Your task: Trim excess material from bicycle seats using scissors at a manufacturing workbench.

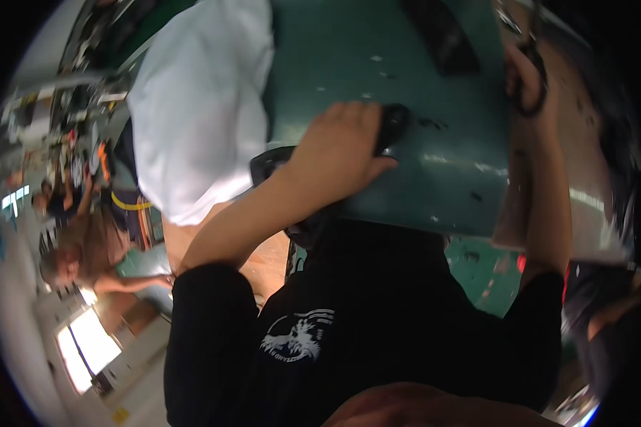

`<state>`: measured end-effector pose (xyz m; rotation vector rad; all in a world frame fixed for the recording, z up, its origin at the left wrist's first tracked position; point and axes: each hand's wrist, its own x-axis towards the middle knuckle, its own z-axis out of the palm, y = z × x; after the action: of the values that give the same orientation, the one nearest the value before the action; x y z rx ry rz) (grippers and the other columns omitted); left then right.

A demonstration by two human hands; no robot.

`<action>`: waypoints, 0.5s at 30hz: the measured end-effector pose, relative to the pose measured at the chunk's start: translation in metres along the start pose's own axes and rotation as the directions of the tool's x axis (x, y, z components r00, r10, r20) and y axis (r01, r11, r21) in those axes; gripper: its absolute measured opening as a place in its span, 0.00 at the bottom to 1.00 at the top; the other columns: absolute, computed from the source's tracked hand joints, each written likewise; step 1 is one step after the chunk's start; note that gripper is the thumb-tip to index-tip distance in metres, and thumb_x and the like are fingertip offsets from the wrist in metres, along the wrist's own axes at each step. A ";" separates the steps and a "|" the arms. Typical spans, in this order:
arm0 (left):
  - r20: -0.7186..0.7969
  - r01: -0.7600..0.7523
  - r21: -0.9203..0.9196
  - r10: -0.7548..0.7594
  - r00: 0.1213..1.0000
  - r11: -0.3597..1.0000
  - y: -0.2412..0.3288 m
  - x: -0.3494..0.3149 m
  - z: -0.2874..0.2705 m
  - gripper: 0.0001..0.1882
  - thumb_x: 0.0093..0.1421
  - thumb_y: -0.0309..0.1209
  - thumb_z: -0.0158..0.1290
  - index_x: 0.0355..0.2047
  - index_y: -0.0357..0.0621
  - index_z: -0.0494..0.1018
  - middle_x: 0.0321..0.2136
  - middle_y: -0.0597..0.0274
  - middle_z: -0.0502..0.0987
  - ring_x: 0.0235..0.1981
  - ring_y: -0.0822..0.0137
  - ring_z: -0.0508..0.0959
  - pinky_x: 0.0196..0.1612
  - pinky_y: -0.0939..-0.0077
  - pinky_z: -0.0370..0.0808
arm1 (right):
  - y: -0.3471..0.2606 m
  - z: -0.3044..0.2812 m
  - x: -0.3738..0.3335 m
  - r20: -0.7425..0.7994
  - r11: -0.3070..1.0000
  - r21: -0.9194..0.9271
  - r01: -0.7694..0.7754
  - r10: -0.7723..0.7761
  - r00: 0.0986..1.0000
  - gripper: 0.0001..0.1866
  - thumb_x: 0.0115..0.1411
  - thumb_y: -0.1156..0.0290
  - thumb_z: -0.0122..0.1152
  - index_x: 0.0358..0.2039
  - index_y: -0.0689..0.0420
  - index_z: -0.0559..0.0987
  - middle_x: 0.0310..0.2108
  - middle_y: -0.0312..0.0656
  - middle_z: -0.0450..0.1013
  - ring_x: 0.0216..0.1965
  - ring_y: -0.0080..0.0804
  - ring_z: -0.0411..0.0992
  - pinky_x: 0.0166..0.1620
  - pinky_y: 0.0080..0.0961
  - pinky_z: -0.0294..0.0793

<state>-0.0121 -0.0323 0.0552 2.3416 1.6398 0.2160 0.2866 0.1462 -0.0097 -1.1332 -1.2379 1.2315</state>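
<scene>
My left hand [342,153] is curled over a dark, glossy black piece [393,129] on the green tabletop [420,192]. Most of that piece is hidden under the palm, so its kind does not show; a black curved part [269,162] also shows beside my left wrist. At the table's right edge my right hand [525,80] is closed round the black-handled scissors [535,99], with their metal end near the top of the view. A flat black strip [445,39] lies farther off on the table, between the hands and beyond them.
A large white cloth or bag [203,114] bulges at the table's left side. Small dark scraps [434,123] are scattered over the green top. A brown surface [573,135] adjoins on the right. At the left, other people [96,256] are nearby, one with an arm stretched out.
</scene>
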 end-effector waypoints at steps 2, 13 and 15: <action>-0.067 -0.028 0.013 0.029 0.997 1.000 -0.003 0.001 0.009 0.37 0.54 0.42 0.68 0.57 0.32 0.69 0.45 0.44 0.77 0.46 0.45 0.78 0.49 0.56 0.77 | 0.011 -0.005 -0.001 0.011 0.991 -0.127 0.035 -0.034 0.999 0.17 0.69 0.57 0.61 0.30 0.57 0.78 0.22 0.32 0.68 0.22 0.19 0.66 0.26 0.19 0.62; -0.319 -0.257 0.067 0.265 0.910 0.964 0.038 0.016 -0.009 0.39 0.47 0.29 0.71 0.61 0.34 0.71 0.39 0.52 0.75 0.36 0.53 0.74 0.38 0.64 0.74 | -0.005 -0.006 -0.026 -0.065 0.991 -0.075 -0.112 0.107 0.992 0.18 0.63 0.59 0.66 0.22 0.59 0.77 0.16 0.34 0.69 0.16 0.22 0.66 0.21 0.22 0.63; -0.372 -0.269 0.141 0.303 0.878 0.953 0.040 0.019 -0.015 0.39 0.46 0.30 0.74 0.60 0.35 0.73 0.41 0.51 0.77 0.39 0.54 0.76 0.42 0.65 0.74 | -0.009 -0.005 -0.025 -0.045 0.992 -0.081 -0.100 0.097 0.994 0.18 0.63 0.59 0.66 0.22 0.58 0.77 0.16 0.33 0.69 0.16 0.22 0.67 0.21 0.22 0.63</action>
<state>0.0265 -0.0248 0.0808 2.7393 1.4663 0.7314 0.2927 0.1213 -0.0020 -1.2875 -1.2248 1.2334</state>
